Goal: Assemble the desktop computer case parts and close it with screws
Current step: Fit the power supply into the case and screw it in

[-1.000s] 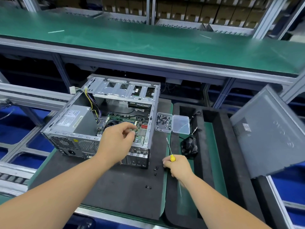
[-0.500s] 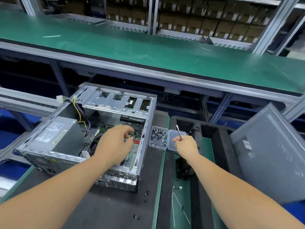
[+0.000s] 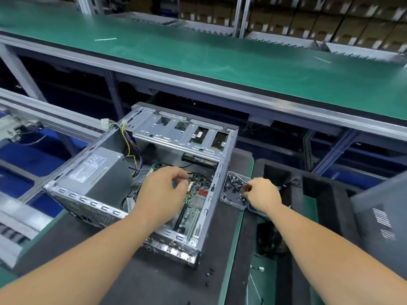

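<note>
Case: the open computer case [image 3: 141,190] lies on its side on the dark mat [image 3: 136,276], centre-left of the frame, its motherboard [image 3: 196,197] exposed.
Left hand: the left hand [image 3: 164,194] hovers inside the case over the board, fingers curled together near a green part; whether they pinch something cannot be told.
Right hand: the right hand [image 3: 262,193] reaches over the clear screw tray [image 3: 233,190], just right of the case, fingertips closed on a small reddish-brown object, possibly a tool handle.
Side panel: the grey side panel [image 3: 383,219] leans at the right edge, well apart from the case.
Loose screws: a few screws [image 3: 209,276] lie on the mat near the case's lower corner.
Risk: a screw picked from the tray may slip into the case and lodge on the board, since both hands work close above it; a nudge of the wrist could also tip the tray.
</note>
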